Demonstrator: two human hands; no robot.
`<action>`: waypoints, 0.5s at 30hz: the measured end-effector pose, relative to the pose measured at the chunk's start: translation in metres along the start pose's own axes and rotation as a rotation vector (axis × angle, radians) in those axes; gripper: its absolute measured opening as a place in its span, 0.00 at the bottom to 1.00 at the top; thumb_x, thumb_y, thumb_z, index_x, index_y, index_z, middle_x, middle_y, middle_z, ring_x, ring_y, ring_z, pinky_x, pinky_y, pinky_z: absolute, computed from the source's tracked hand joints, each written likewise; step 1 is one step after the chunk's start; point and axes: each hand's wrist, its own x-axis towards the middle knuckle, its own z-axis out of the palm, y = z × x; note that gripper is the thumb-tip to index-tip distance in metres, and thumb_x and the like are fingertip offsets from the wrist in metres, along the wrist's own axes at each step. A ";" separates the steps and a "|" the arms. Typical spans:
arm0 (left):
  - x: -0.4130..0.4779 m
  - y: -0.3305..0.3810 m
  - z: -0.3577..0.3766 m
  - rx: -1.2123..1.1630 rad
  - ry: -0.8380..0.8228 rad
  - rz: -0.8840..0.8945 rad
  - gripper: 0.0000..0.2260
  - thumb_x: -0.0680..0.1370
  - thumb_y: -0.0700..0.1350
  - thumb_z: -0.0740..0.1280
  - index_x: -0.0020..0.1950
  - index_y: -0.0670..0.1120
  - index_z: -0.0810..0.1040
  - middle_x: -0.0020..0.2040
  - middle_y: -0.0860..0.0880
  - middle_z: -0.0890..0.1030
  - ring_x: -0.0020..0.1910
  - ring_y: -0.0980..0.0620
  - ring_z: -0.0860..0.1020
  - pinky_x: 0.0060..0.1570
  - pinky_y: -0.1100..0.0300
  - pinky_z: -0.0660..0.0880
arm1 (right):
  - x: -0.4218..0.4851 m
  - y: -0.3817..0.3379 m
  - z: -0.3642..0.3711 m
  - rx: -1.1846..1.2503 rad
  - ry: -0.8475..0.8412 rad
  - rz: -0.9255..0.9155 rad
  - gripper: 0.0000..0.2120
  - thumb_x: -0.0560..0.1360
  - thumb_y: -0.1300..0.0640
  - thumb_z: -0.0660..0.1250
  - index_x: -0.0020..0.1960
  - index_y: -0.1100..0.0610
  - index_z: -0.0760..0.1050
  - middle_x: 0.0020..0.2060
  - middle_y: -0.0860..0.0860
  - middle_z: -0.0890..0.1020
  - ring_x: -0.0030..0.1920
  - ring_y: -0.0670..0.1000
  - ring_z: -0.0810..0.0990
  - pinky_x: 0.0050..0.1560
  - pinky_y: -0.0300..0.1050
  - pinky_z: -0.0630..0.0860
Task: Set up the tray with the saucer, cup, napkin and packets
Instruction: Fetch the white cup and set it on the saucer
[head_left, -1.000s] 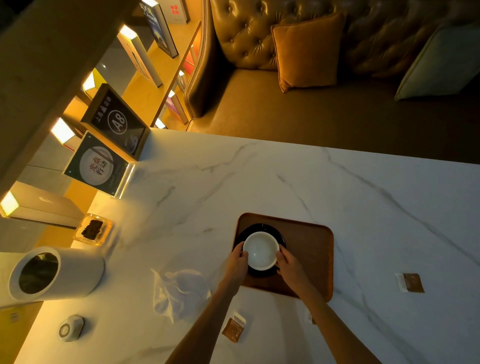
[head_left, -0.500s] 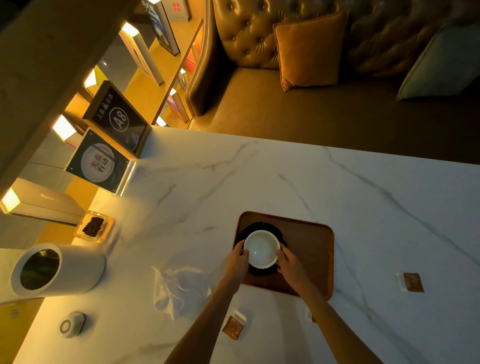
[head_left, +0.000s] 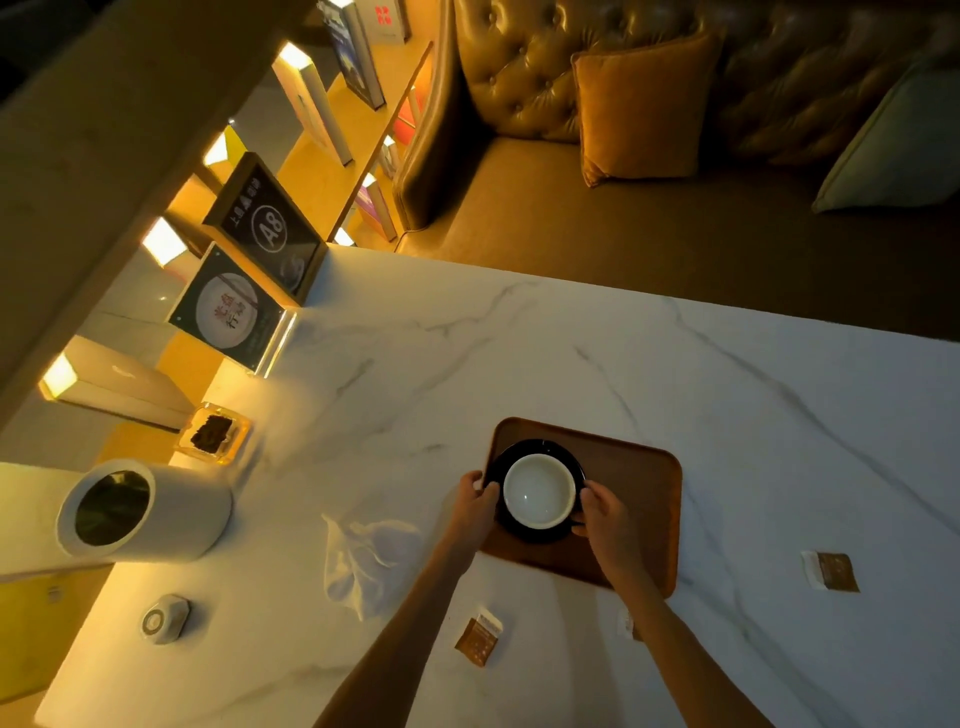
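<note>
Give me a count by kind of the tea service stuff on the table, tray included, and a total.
Tray: 1
Saucer: 1
Cup: 1
Napkin: 1
Packets: 2 clearly seen, one near the left forearm, one far right; a possible third by the right forearm is mostly hidden.
Total: 6

The dark sign (head_left: 267, 228) standing at the far left edge of the desk (head_left: 519, 364) bears "A8" inside a white circle. The nearer sign (head_left: 228, 312) beside it carries Chinese characters on a white disc; these are too small to read reliably.
</note>
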 end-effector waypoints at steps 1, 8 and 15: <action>-0.003 0.004 -0.009 -0.005 0.005 0.016 0.18 0.82 0.45 0.59 0.71 0.44 0.64 0.52 0.42 0.76 0.48 0.47 0.75 0.49 0.52 0.73 | -0.002 -0.004 -0.002 -0.045 0.050 -0.045 0.18 0.80 0.50 0.57 0.67 0.56 0.72 0.49 0.48 0.82 0.47 0.48 0.82 0.41 0.41 0.81; -0.027 0.011 -0.111 -0.077 0.163 0.208 0.12 0.83 0.38 0.57 0.63 0.35 0.73 0.50 0.40 0.77 0.45 0.45 0.74 0.43 0.57 0.70 | -0.013 -0.065 0.013 -0.461 0.233 -0.486 0.17 0.78 0.39 0.56 0.39 0.47 0.73 0.29 0.46 0.79 0.31 0.45 0.79 0.34 0.42 0.78; -0.034 -0.026 -0.199 -0.010 0.310 0.253 0.07 0.81 0.37 0.61 0.53 0.40 0.78 0.41 0.43 0.81 0.39 0.46 0.77 0.40 0.55 0.74 | -0.040 -0.106 0.097 -0.466 -0.012 -0.519 0.06 0.79 0.52 0.63 0.48 0.54 0.76 0.40 0.48 0.80 0.42 0.48 0.78 0.40 0.36 0.69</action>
